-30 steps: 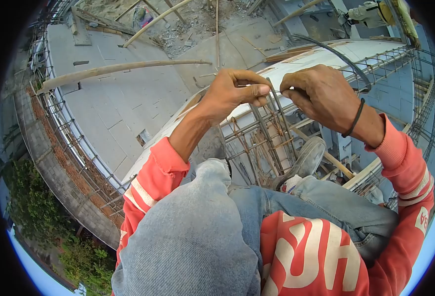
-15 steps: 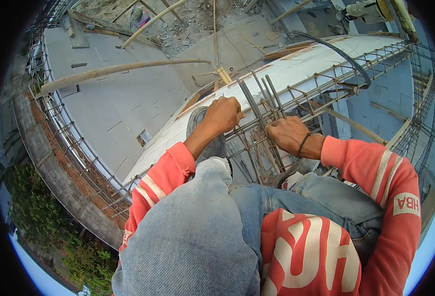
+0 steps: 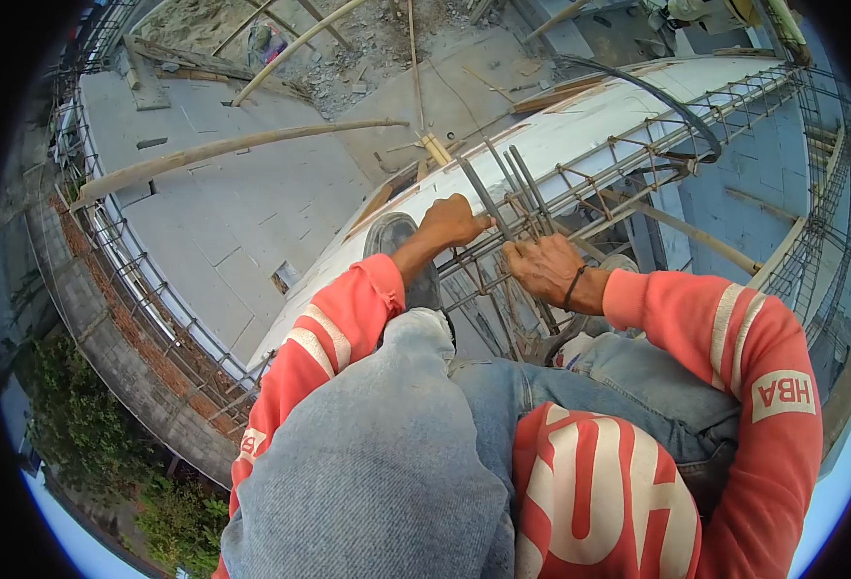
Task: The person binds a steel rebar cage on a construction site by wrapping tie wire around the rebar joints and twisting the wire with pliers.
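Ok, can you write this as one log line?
left hand: curled beside metal rods | right hand: curled beside rods | contact: unclear | black wristband: worn right

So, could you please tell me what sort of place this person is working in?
It looks like a building site, probably with a structure still going up: bare steel bars jut up, a long rough wooden pole stretches across the view, and rubble lies scattered beyond.

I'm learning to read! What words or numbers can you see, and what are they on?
"HBA", upside down: white patch on the right sleeve.
"H", upside down: big pale letter on the red sweatshirt front; its neighbours are folded, unclear.
Left sleeve patch: too small and slanted to read surely.
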### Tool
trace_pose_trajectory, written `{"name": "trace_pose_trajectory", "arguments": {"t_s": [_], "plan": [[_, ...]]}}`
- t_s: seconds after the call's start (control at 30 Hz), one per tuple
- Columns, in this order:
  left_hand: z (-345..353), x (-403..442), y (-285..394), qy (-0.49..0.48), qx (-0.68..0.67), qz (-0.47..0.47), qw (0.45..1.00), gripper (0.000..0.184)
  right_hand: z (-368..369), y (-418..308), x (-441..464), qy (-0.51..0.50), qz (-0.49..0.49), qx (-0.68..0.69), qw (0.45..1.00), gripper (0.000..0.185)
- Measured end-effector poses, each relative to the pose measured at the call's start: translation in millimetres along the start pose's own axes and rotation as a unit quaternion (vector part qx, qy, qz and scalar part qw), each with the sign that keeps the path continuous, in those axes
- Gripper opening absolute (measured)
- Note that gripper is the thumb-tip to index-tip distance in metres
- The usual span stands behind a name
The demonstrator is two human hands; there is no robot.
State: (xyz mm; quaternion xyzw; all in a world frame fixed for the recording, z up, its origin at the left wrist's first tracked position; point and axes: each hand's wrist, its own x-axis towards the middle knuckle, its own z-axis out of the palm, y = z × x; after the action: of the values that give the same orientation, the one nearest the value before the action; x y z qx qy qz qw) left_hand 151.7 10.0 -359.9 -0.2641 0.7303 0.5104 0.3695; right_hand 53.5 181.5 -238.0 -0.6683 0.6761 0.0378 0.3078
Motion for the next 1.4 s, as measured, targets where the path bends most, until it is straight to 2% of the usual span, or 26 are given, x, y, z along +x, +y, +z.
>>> {"name": "trace_pose_trajectory", "arguments": {"t_s": [0.03, 0.07, 0.13, 0.17, 0.2, 0.23, 0.27, 0.33, 0.37, 0.43, 0.5, 0.57, 0.63, 0.73, 0.87, 0.93, 0.97, 1.03, 1.17, 1.23, 1.3, 1.37, 1.4], "plan": [[1.7, -2.3, 3.7, 0.091, 0.086, 0.007, 0.992, 0.068, 0.0, 0.6, 0.2, -0.001, 0.000, 0.001, 1.000, 0.024], [1.1, -3.4, 7.1, 0.090, 0.086, 0.007, 0.992, 0.068, -0.1, 2.0, 1.6, -0.001, 0.006, 0.004, 1.000, 0.027], [-1.4, -6.0, 11.2, -0.010, 0.023, -0.017, 1.000, 0.055, -1.9, 2.6, 3.4, 0.000, 0.010, 0.009, 1.000, 0.029], [1.0, -6.3, 8.7, -0.009, 0.024, -0.020, 0.999, 0.055, -2.8, 2.1, 4.0, 0.006, 0.006, 0.012, 1.000, 0.030], [5.4, -6.5, 4.9, -0.006, -0.126, -0.014, 0.992, 0.044, -2.3, 1.7, 4.5, 0.012, 0.003, 0.016, 1.000, 0.031], [9.1, -5.5, 1.9, -0.003, -0.273, -0.006, 0.962, 0.034, -1.6, 1.6, 6.0, 0.012, 0.003, 0.016, 1.000, 0.031], [13.2, -4.4, -0.9, -0.005, -0.273, -0.005, 0.962, 0.034, -0.7, 1.2, 7.3, 0.001, 0.011, 0.022, 1.000, 0.031], [16.1, -8.5, -0.5, 0.009, -0.401, -0.025, 0.916, 0.021, -2.8, 0.5, 8.6, -0.011, 0.019, 0.026, 0.999, 0.031], [15.2, -9.7, -1.1, 0.009, -0.400, -0.024, 0.916, 0.021, -4.1, 0.2, 9.8, -0.025, 0.032, 0.039, 0.998, 0.032], [12.7, -16.4, -0.1, 0.002, -0.478, -0.018, 0.878, 0.021, -1.6, -1.8, 9.9, -0.039, 0.046, 0.055, 0.997, 0.032], [8.0, -23.5, 10.4, 0.018, -0.449, -0.025, 0.893, 0.021, 2.9, -4.0, 10.9, -0.010, 0.044, 0.054, 0.997, 0.030], [7.6, -28.7, 19.7, 0.032, -0.420, -0.030, 0.906, 0.021, 6.0, -3.3, 15.5, -0.022, 0.052, 0.068, 0.996, 0.028], [15.8, -23.4, 17.7, 0.073, -0.377, 0.021, 0.923, 0.021, 4.8, -2.1, 16.4, -0.034, 0.059, 0.080, 0.994, 0.026], [29.9, -10.4, 1.3, 0.066, -0.418, 0.053, 0.904, 0.020, 3.8, -3.7, 19.4, -0.024, 0.062, 0.075, 0.995, 0.022], [34.0, -5.4, -2.9, 0.052, -0.425, 0.041, 0.903, 0.016, 4.9, -1.6, 23.5, -0.014, 0.058, 0.079, 0.995, 0.022], [34.1, -11.8, 4.2, 0.080, -0.524, -0.018, 0.848, 0.015, 3.4, -1.5, 25.0, -0.027, 0.056, 0.078, 0.995, 0.023], [32.2, -13.2, 7.3, 0.080, -0.526, -0.018, 0.847, 0.015, 3.0, -2.2, 25.0, -0.026, 0.059, 0.081, 0.995, 0.024], [31.9, -15.1, 10.2, 0.081, -0.588, -0.048, 0.804, 0.014, 2.6, -3.4, 24.0, -0.026, 0.064, 0.085, 0.994, 0.025], [29.9, -17.7, 16.3, 0.100, -0.597, -0.066, 0.793, 0.013, -10.9, -3.0, 28.2, -0.037, 0.069, 0.082, 0.994, 0.026], [29.7, -33.3, 19.8, 0.121, -0.612, -0.017, 0.781, 0.013, -34.1, 0.7, 34.3, -0.043, 0.071, 0.079, 0.993, 0.025], [28.5, -40.6, 20.1, 0.120, -0.594, 0.007, 0.796, 0.015, -63.9, 13.6, 50.7, -0.186, 0.103, 0.039, 0.976, 0.018], [26.5, -50.6, 20.0, 0.127, -0.542, 0.033, 0.830, 0.018, -90.8, 21.1, 61.0, -0.189, 0.102, 0.018, 0.977, 0.016], [26.1, -54.9, 22.2, 0.127, -0.541, 0.033, 0.831, 0.018, -99.2, 25.6, 64.1, -0.191, 0.107, -0.009, 0.976, 0.014]]}}
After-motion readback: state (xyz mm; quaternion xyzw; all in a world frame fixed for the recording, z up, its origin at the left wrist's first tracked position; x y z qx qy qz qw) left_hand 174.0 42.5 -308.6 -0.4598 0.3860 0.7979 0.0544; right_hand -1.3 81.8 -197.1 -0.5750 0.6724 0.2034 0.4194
